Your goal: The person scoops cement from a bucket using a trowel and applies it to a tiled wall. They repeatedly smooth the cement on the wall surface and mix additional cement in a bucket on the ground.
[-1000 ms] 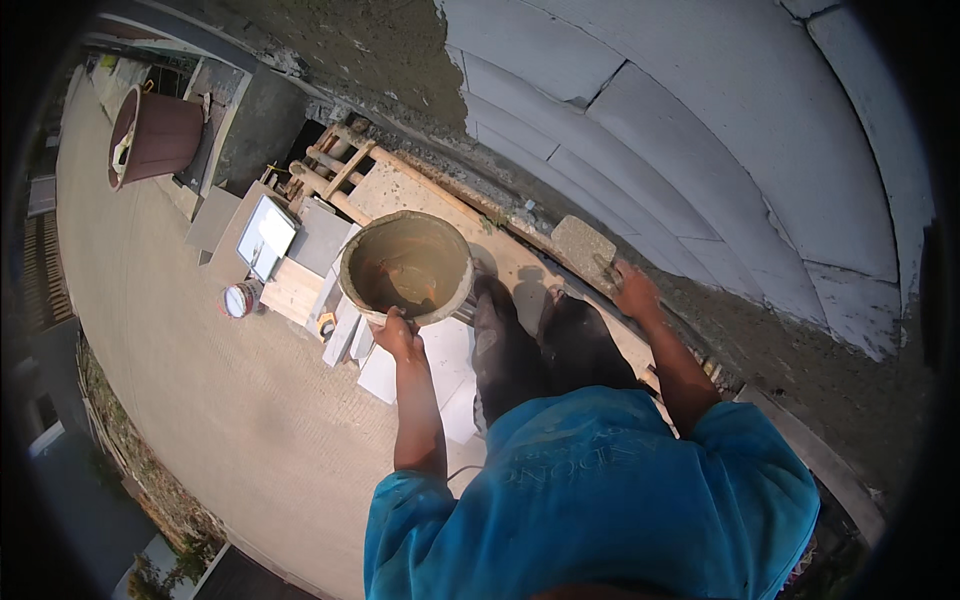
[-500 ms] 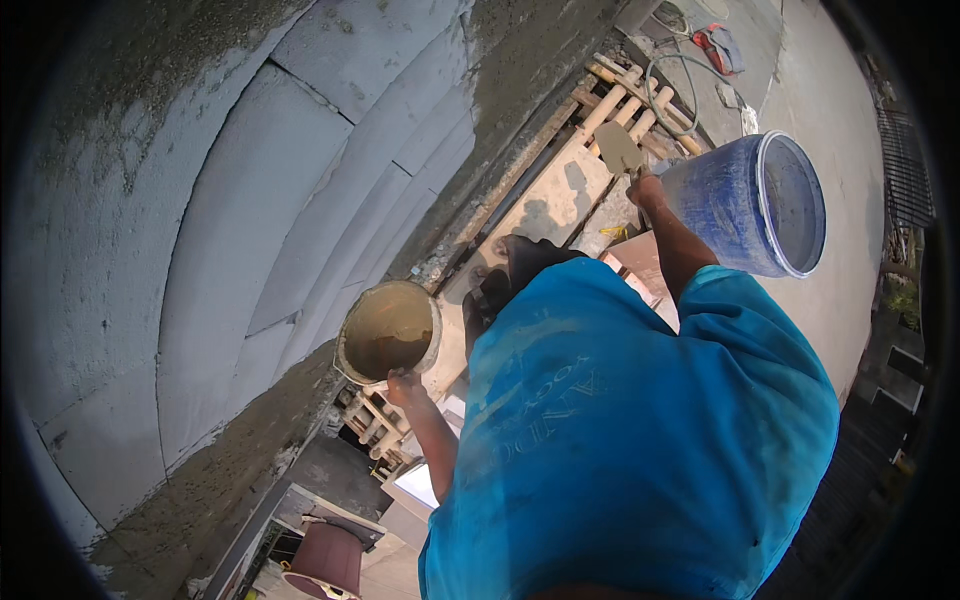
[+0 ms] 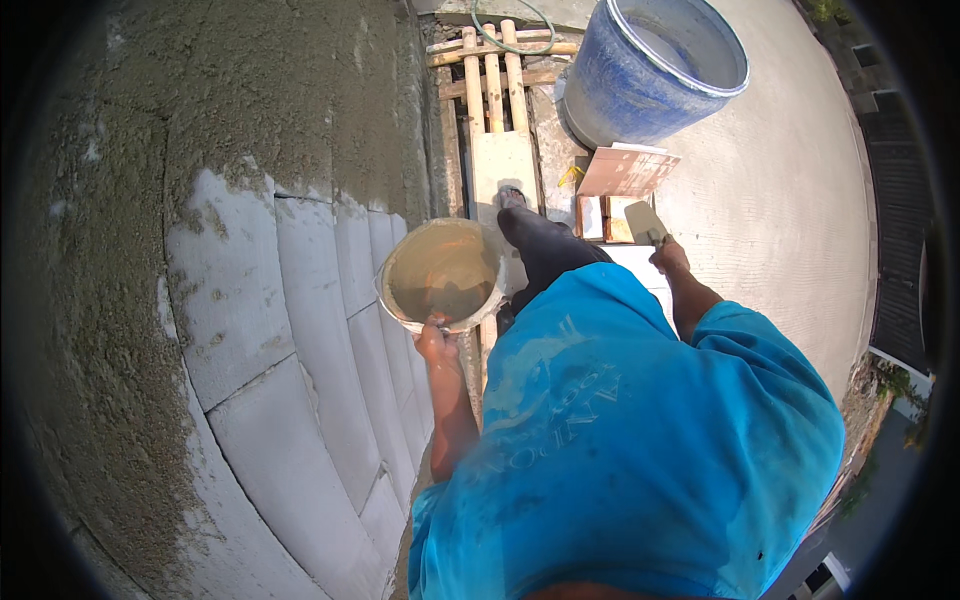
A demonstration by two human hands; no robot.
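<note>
On the left side stands a wall of pale blocks (image 3: 275,430), partly covered by rough grey-brown plaster (image 3: 90,270). To the right, a concrete floor (image 3: 780,220) lies in bright sunlight, and a dark slatted fence (image 3: 892,190) is seen beyond it.

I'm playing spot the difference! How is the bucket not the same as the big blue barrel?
The bucket is small, while the barrel is much bigger. The bucket looks grey-brown and muddy inside; the barrel is blue outside, with pale smears. The left hand holds the bucket near its rim, but the barrel stands on the ground. Both are round and open-topped.
</note>
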